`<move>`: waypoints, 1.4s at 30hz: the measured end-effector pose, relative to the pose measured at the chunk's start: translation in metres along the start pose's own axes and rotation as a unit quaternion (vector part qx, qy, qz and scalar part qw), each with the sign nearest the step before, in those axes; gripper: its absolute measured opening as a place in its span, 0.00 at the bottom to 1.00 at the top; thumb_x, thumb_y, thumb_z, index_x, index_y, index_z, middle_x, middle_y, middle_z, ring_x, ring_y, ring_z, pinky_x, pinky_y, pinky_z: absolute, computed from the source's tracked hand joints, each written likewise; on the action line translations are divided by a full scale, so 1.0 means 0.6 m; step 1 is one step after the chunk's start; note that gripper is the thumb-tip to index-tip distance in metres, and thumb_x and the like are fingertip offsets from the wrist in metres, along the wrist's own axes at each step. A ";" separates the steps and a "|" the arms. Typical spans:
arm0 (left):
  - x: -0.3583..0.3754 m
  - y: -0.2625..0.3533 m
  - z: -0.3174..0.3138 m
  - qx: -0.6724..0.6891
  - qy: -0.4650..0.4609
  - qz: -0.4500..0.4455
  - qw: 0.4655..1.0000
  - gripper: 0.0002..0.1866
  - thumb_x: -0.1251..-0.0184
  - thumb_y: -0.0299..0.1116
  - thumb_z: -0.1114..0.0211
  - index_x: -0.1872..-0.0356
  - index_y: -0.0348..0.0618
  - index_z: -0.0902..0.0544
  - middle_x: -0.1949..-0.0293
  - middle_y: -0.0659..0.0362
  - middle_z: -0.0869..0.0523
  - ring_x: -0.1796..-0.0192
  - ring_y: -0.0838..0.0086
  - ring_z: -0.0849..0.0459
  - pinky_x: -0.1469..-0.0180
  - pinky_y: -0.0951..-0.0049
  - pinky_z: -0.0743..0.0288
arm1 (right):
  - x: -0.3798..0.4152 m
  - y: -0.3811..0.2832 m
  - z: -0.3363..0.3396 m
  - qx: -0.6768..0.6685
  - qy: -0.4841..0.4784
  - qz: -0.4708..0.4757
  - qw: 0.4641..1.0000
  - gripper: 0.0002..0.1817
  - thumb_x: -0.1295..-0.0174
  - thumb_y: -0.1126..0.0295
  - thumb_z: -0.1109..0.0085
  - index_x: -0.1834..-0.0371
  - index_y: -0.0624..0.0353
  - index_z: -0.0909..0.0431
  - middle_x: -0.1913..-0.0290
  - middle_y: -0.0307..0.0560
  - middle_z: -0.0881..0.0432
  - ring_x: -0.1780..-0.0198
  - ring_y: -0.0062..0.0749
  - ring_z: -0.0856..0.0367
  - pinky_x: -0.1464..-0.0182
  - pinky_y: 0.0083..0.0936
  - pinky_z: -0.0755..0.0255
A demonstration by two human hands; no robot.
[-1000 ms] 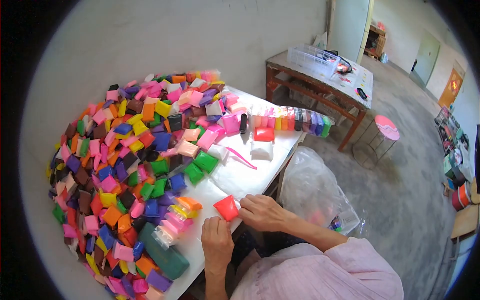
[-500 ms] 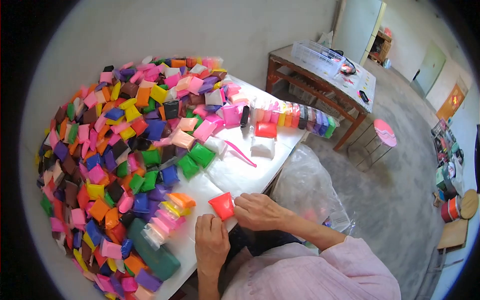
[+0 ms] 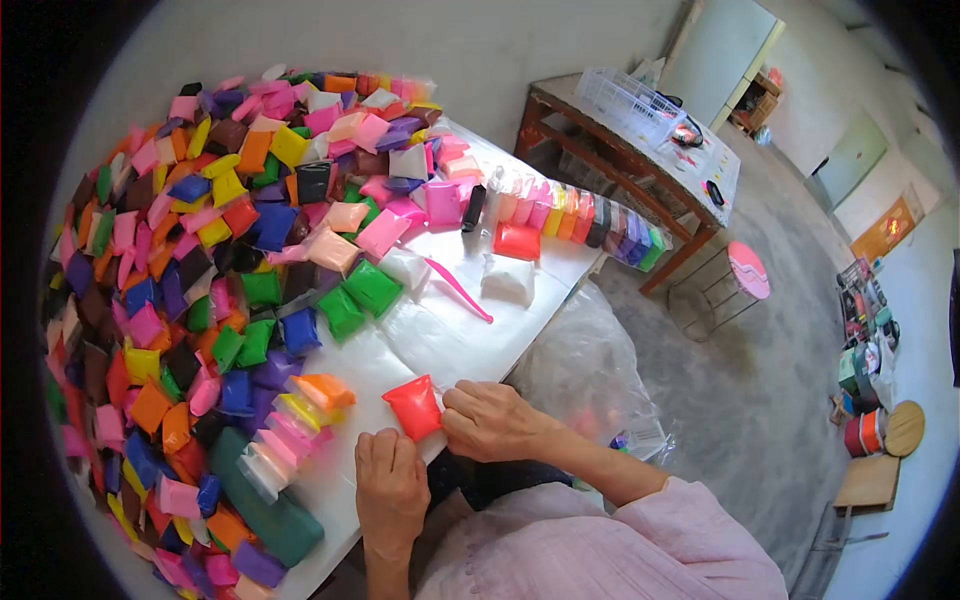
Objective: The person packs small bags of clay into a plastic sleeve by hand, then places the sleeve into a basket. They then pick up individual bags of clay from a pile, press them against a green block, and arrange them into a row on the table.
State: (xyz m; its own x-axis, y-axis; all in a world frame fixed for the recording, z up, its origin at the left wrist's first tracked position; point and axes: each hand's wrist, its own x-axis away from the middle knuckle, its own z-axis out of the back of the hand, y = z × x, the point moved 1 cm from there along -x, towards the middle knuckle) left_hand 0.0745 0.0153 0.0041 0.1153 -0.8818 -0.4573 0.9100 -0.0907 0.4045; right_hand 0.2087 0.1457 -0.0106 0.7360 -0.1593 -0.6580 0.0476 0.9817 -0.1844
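Observation:
A small, glossy red packet is at the table's near edge, between my two hands. My right hand is closed, its fingertips pinching the packet's right edge. My left hand is curled shut just below and left of the packet; whatever its fingers hold is hidden. To the left lies a row of packets in clear wrap, orange, yellow, pink and pale. A pink plastic tool rests on the white tabletop, near a white packet and another red packet.
A large heap of colourful packets covers the table's left side, with a dark green case at its near edge. A long multicolour pack overhangs the right edge. Beyond are a plastic bag, a stool and a second table.
The whole view has shifted, so the table and my hands appear farther left. My hands and the red packet keep nearly the same positions relative to each other.

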 end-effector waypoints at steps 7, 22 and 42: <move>-0.003 0.001 -0.001 -0.035 0.013 -0.015 0.999 0.09 0.48 0.21 0.36 0.68 0.39 0.28 0.64 0.49 0.28 0.57 0.51 0.26 0.50 0.54 0.28 | 0.012 0.007 -0.004 0.009 0.016 -0.011 1.000 0.14 0.57 0.74 0.36 0.74 0.56 0.35 0.72 0.44 0.32 0.71 0.37 0.27 0.70 0.32 0.29; 0.013 0.005 -0.016 -0.132 0.095 -0.058 0.985 0.09 0.42 0.24 0.35 0.61 0.37 0.23 0.63 0.53 0.24 0.61 0.60 0.23 0.59 0.62 0.30 | -0.055 -0.048 0.034 -0.064 -0.048 -0.353 0.932 0.20 0.35 0.58 0.37 0.51 0.63 0.24 0.67 0.57 0.16 0.67 0.54 0.16 0.63 0.42 0.23; 0.026 -0.011 0.008 0.002 0.170 0.027 0.985 0.04 0.38 0.23 0.36 0.63 0.35 0.19 0.61 0.50 0.18 0.58 0.52 0.21 0.52 0.56 0.28 | -0.139 0.019 -0.011 -0.092 -0.045 -0.205 0.973 0.30 0.50 0.65 0.31 0.41 0.61 0.24 0.57 0.50 0.14 0.58 0.44 0.14 0.54 0.34 0.21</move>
State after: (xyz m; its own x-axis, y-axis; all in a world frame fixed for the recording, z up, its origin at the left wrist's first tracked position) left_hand 0.0686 -0.0001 -0.0018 0.2918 -0.6791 -0.6736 0.8971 -0.0500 0.4390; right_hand 0.1434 0.1692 0.0371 0.7375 -0.5155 -0.4363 0.2335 0.8009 -0.5515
